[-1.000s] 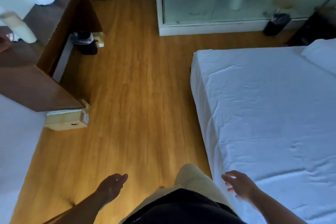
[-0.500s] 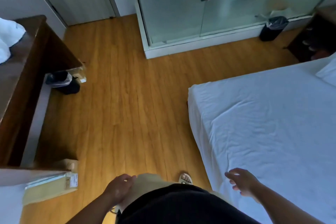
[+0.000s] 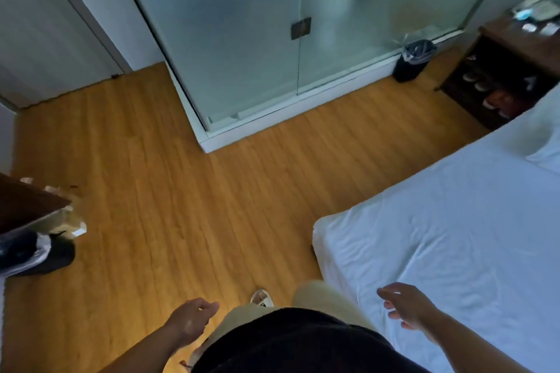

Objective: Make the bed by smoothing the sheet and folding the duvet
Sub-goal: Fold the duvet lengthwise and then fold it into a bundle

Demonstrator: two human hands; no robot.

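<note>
A: Hands, quick?

B: Both empty. Left hand has its fingers loose and holds nothing, over the wood floor beside the person's thigh. Right hand has its fingers spread and slack, nothing in it.

A: Sheet?

B: White sheet is on the bed, under the right hand and running ahead and to the right of it. It's creased around the bed corner just ahead of that hand. Can't tell if the fingers touch the fabric.

A: Anything else?

B: Pillow lies far ahead-right of the right hand, at the bed's far end. Sandalled foot is on the floor between the two hands. Frosted glass enclosure stands well ahead of both. Lined black bin sits at its base, with a dark shelf unit beside the bin. Well left of the left hand there's a dark desk corner, with a second black bin below it.
</note>
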